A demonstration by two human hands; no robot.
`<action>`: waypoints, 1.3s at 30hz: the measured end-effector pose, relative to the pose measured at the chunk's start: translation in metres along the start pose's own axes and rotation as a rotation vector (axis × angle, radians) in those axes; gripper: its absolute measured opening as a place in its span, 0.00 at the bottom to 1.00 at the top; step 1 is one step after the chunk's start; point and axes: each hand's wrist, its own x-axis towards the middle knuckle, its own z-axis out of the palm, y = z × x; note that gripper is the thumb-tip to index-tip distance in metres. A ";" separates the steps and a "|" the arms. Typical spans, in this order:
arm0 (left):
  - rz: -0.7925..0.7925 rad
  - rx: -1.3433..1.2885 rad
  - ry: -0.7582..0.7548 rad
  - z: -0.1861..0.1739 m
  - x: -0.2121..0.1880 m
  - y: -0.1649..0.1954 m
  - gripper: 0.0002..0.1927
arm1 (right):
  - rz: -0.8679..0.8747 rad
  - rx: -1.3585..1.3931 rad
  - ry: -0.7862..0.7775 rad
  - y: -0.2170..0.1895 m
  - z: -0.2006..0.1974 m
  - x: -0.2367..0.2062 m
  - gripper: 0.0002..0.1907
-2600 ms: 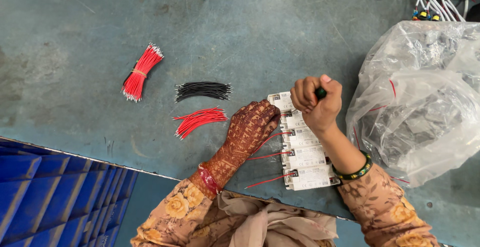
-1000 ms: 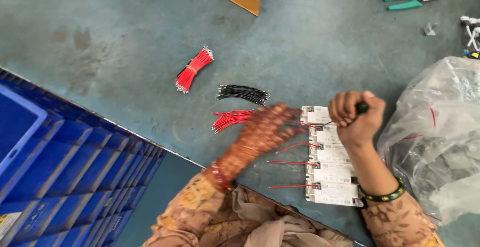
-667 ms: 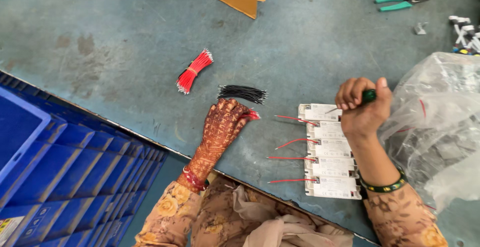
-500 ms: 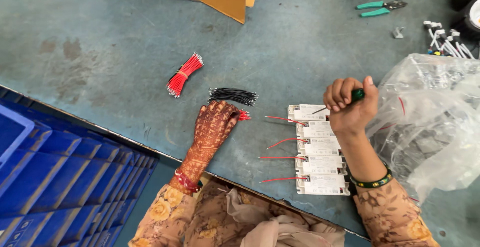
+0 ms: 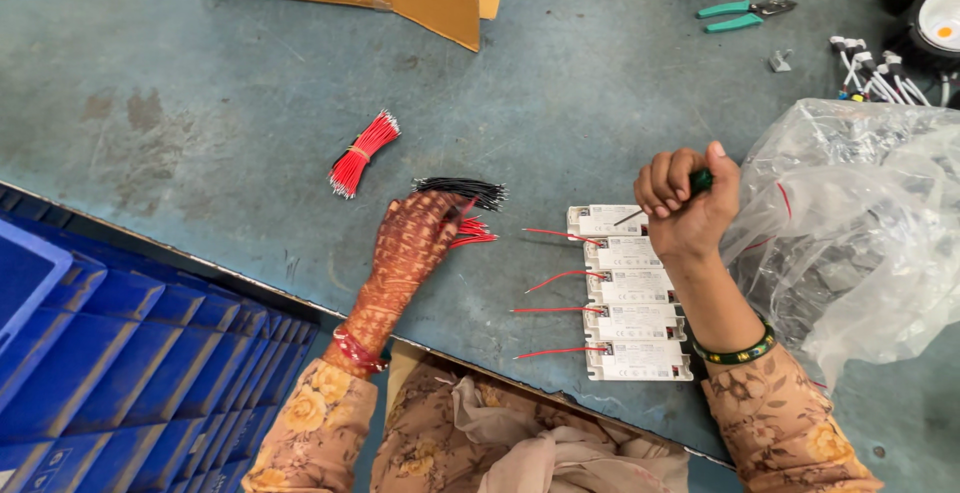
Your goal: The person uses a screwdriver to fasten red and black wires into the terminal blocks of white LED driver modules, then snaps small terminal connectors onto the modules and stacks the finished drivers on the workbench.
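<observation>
The left hand [image 5: 415, 243] lies flat, fingers spread over loose red wires [image 5: 472, 233]. The right hand [image 5: 685, 203] is fisted, fingers clamped round a slim green-handled screwdriver [image 5: 700, 181].

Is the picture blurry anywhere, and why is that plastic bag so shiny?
Head view: sharp throughout, both the left hand and right hand crisp; even, soft light with faint shadows; the clear plastic bag shows white glare on its wrinkles.

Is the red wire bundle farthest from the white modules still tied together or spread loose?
Tied. The red wire bundle lies compact on the table, pinched at its middle by a band, ends flaring slightly. No hand touches it.
</observation>
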 end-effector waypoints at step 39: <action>0.108 -0.306 -0.074 0.087 0.068 0.072 0.06 | 0.066 -0.128 -0.007 0.044 0.007 0.024 0.26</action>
